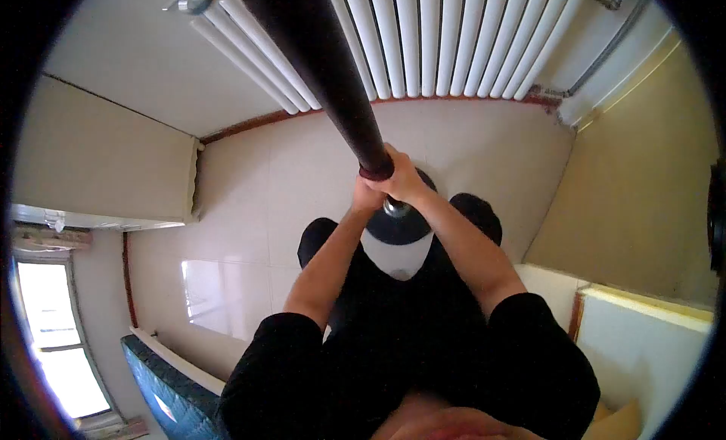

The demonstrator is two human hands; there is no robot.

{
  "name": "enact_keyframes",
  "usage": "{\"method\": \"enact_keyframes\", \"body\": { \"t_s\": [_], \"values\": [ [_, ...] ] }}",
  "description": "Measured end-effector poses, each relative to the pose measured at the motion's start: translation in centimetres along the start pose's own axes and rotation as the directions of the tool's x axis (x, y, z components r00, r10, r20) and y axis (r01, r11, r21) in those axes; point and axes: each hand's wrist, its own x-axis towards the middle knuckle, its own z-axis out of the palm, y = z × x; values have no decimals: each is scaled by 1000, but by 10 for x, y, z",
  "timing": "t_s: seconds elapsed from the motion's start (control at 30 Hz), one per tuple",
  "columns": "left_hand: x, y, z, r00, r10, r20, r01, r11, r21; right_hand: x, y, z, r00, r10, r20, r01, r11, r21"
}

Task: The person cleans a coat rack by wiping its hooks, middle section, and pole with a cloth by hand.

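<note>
A thick dark brown pole (325,69) rises from between my hands toward the camera and runs out past the top edge. My left hand (367,195) is closed around its lower end, by a dark red collar (377,170). Against it, my right hand (402,180) wraps the same spot from the other side. Below the hands a short shiny metal piece (395,207) shows. Under that lies a rounded black and white base (397,254), between my legs and partly hidden by my hands and forearms. The fingers on the far side of the pole are hidden.
A white radiator (431,43) stands along the wall ahead. Pale floor tiles (234,183) surround my feet. To the left are a cream cabinet (106,152), a window (60,342) and a blue mattress-like pad (170,387). A yellowish panel (635,183) stands at right.
</note>
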Motion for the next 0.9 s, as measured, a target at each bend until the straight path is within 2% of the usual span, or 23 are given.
{"method": "enact_keyframes", "body": {
  "t_s": [0.1, 0.13, 0.23, 0.27, 0.33, 0.43, 0.5, 0.63, 0.67, 0.7, 0.77, 0.83, 0.87, 0.9],
  "values": [
    [0, 3, -4, 995, 14, 101, -17, 999, 27, 1, -10, -3, 999, 48, 21, -48, 999, -16],
    [-2, 14, -4, 995, -91, 47, 84, 985, 148, 1, -11, -3, 999, 32, 13, -32, 999, -21],
    [-4, 34, -1, 979, -193, 70, 199, 976, -85, 0, -6, 1, 1000, 20, -10, -21, 999, -36],
    [-6, 48, -2, 998, -54, 12, 53, 998, 37, 2, -9, 2, 1000, 18, -22, -18, 999, -31],
    [-4, 60, -3, 994, -102, 33, 101, 995, 7, 3, -19, 5, 998, 23, -51, -23, 1000, -8],
    [3, 64, -6, 999, -10, 52, 12, 999, -30, 12, -38, 4, 998, 11, -65, -11, 1000, -1],
    [14, 61, -3, 990, 137, -10, -138, 986, -94, 18, -59, 0, 996, -22, -87, 20, 1000, -15],
    [34, 140, -7, 960, 274, -55, -278, 955, -100, 43, -121, -12, 973, -164, -162, 157, 986, -57],
    [37, 165, -9, 948, 310, -74, -316, 945, -88, 49, -142, -19, 989, -81, -123, 75, 996, -52],
    [42, 180, -9, 934, 346, -92, -353, 933, -76, 55, -161, -23, 987, -99, -128, 95, 995, -41],
    [54, 201, -19, 948, 312, -69, -316, 946, -77, 70, -194, -25, 980, -144, -137, 141, 990, -27],
    [61, 249, -21, 943, 322, -89, -332, 933, -143, 90, -221, -32, 958, -231, -168, 229, 973, -35],
    [69, 262, -23, 957, 276, -90, -287, 945, -157, 98, -239, -36, 958, -238, -160, 239, 971, -15],
    [84, 262, -29, 981, 192, -16, -193, 974, -119, 105, -256, -39, 958, -241, -154, 245, 969, 7]
  ]
}}
